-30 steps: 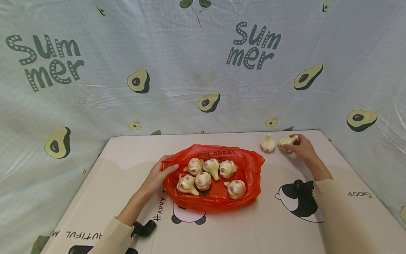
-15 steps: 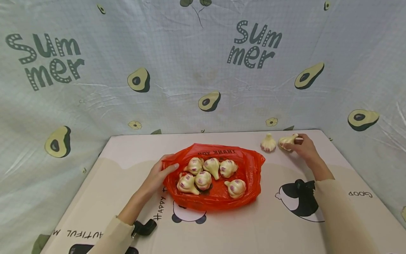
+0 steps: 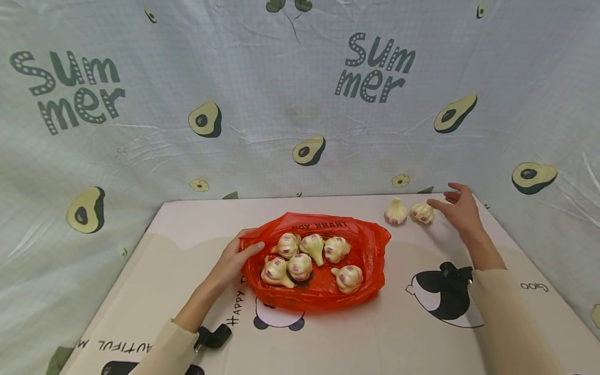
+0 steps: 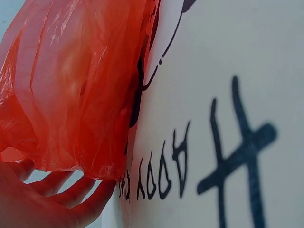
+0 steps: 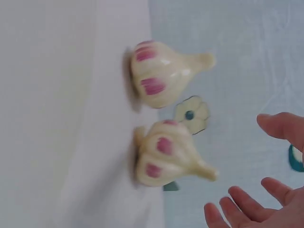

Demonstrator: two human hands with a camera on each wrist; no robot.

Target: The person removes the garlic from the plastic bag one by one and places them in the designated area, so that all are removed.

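A red plastic bag (image 3: 319, 302) lies in the middle of the table, its mouth open, with several garlic bulbs (image 3: 299, 267) inside. My left hand (image 3: 233, 263) grips the bag's left edge, thumb over the rim; in the left wrist view its fingers (image 4: 95, 202) curl against the outside of the plastic. At the back right, two garlic bulbs stand side by side: a left bulb (image 3: 396, 212) and a right bulb (image 3: 422, 213). Just right of the latter, my right hand (image 3: 461, 211) is raised with fingers spread and holds nothing; the right wrist view shows a gap between hand (image 5: 270, 204) and bulbs.
The pale printed table (image 3: 187, 291) ends at a back edge close behind the two loose bulbs. A cloth (image 3: 262, 104) with avocado prints hangs behind it. Each wrist carries a black device, such as the left one (image 3: 214, 337).
My right hand has let go of the right garlic bulb and lifted up and to the right. That bulb now stands on its own. My left hand and the bag have stayed put.
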